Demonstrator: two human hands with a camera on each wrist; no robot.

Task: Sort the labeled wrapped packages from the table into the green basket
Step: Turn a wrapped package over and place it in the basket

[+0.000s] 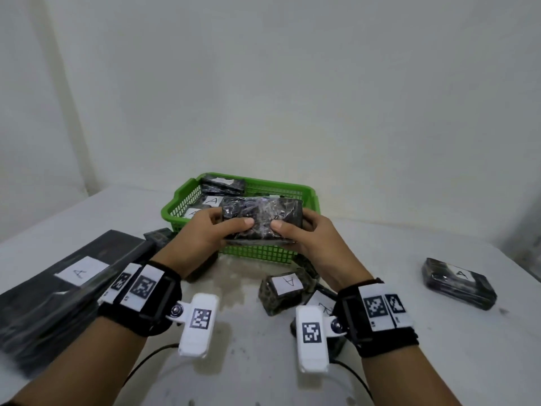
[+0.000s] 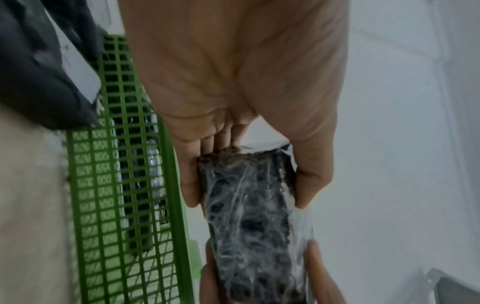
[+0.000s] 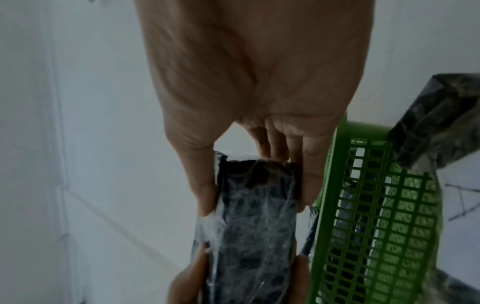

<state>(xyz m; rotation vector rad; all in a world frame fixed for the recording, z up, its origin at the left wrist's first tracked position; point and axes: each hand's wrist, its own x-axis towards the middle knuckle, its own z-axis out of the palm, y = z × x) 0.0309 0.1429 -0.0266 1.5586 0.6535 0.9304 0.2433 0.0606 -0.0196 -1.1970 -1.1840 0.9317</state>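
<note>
Both hands hold one dark package (image 1: 260, 218) wrapped in clear film, just above the near rim of the green basket (image 1: 263, 253). My left hand (image 1: 213, 227) grips its left end, thumb on the near face and fingers behind. My right hand (image 1: 298, 232) grips the right end the same way. No label shows on the face turned to me. The left wrist view shows the package (image 2: 249, 216) pinched between thumb and fingers beside the basket (image 2: 103, 185). The right wrist view shows the package (image 3: 257, 222) and the basket (image 3: 363, 205). Several labelled packages (image 1: 212, 200) lie inside the basket.
On the white table (image 1: 409, 361), a large flat black package marked A (image 1: 67, 285) lies at the left. Smaller A-labelled packages sit below my hands (image 1: 285, 288) and at the far right (image 1: 459, 284). Another small package (image 1: 159, 235) lies left of the basket. A wall stands behind.
</note>
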